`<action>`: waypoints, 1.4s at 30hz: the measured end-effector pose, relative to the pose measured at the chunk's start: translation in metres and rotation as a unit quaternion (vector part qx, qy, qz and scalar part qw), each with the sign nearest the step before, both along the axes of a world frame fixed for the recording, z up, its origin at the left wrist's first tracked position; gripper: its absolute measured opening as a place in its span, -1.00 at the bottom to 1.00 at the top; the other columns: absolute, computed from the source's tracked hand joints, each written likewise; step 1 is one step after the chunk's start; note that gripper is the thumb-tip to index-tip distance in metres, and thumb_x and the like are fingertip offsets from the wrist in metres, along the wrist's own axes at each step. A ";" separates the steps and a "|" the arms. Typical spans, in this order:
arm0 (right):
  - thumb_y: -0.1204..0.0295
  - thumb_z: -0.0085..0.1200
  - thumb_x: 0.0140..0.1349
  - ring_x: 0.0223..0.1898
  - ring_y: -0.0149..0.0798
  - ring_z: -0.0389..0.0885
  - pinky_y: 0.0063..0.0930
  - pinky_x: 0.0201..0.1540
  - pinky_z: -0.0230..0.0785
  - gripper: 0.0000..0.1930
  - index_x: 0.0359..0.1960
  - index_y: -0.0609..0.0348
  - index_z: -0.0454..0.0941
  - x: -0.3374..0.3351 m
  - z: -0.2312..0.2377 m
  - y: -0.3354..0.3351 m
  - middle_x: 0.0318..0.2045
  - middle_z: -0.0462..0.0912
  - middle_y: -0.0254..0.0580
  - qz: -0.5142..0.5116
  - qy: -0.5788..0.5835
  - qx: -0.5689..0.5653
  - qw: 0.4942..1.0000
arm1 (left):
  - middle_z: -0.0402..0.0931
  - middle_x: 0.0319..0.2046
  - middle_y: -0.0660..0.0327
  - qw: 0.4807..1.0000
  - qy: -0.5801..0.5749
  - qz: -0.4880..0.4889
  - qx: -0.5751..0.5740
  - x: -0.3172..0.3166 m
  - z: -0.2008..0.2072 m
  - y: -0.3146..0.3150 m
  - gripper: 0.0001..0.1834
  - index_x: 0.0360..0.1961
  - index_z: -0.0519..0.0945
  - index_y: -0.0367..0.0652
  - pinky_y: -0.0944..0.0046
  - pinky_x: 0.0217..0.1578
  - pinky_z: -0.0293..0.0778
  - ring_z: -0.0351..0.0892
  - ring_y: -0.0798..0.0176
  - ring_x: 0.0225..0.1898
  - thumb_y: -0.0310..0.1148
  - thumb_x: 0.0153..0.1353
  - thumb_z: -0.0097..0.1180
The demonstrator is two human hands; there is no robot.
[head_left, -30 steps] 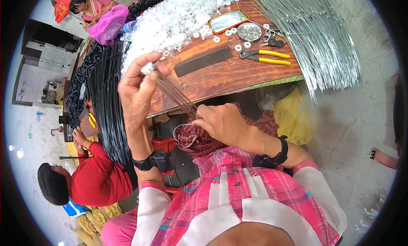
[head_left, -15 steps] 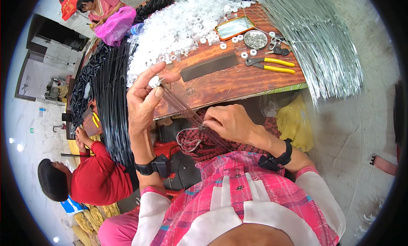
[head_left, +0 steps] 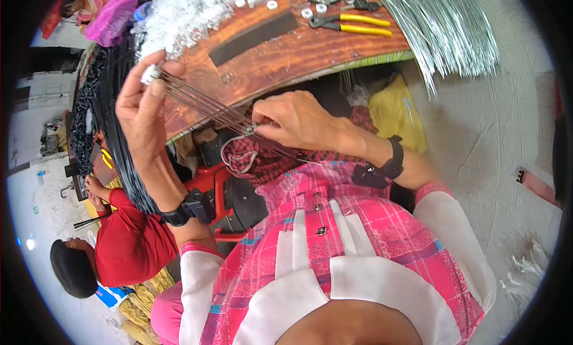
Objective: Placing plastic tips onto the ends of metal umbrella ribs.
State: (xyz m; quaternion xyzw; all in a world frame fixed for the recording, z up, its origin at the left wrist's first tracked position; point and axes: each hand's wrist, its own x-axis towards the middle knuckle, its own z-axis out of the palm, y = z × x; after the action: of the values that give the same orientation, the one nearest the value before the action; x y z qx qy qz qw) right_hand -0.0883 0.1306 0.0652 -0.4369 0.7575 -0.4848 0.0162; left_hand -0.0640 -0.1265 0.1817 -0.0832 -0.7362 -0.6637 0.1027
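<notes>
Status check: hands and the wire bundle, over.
Left hand pinches small white cap at the end of wire bundle. Right hand grips the bundle's lower part. Yellow-handled pliers lie on wooden bench, apart from both hands.

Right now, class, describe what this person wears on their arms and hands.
Both hands are bare. The left hand and right hand each have a black wristband with a small black device. White sleeves with pink cuffs join a pink plaid top.

You get bright, even daylight with soft shadows; the pale floor (head_left: 477,142) at right nearly washes out; the desk (head_left: 298,53) edge bows with the fisheye; a black rim rings the view; the centre stays sharp.
</notes>
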 end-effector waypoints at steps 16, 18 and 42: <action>0.41 0.15 0.12 -0.49 0.13 0.60 0.02 -0.45 0.41 -0.87 -0.46 0.15 0.46 0.002 0.009 -0.007 -0.57 0.58 -0.02 -0.054 0.048 0.035 0.997 | 0.67 -0.10 0.01 1.000 0.026 0.002 -0.013 -0.006 -0.001 0.008 -0.48 0.21 0.49 -0.39 0.24 0.00 0.56 0.67 0.21 -0.08 -0.34 0.29 0.25; 0.42 0.11 0.14 -0.52 0.13 0.59 0.04 -0.48 0.41 -0.91 -0.43 0.12 0.47 0.006 0.011 -0.012 -0.59 0.55 -0.03 -0.049 0.063 0.025 0.997 | 0.69 -0.14 0.06 0.999 0.014 0.022 -0.021 -0.001 0.003 0.009 -0.48 0.19 0.52 -0.36 0.34 -0.09 0.55 0.66 0.33 -0.17 -0.32 0.27 0.28; 0.49 0.11 0.14 -0.53 0.15 0.63 0.00 -0.50 0.47 -0.88 -0.30 0.20 0.47 0.017 0.017 -0.014 -0.47 0.56 0.04 -0.072 0.020 0.113 0.991 | 0.59 -0.31 0.24 0.999 0.022 0.034 0.001 -0.010 -0.009 0.031 -0.64 0.03 0.55 -0.30 0.41 -0.14 0.42 0.53 0.42 -0.23 -0.31 0.33 0.27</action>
State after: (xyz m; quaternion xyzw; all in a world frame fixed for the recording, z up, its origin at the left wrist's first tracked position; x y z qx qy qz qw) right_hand -0.0713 0.1165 0.0824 -0.3861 0.8373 -0.3869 0.0150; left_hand -0.0740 -0.0953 0.1723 -0.0728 -0.7352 -0.6588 0.1416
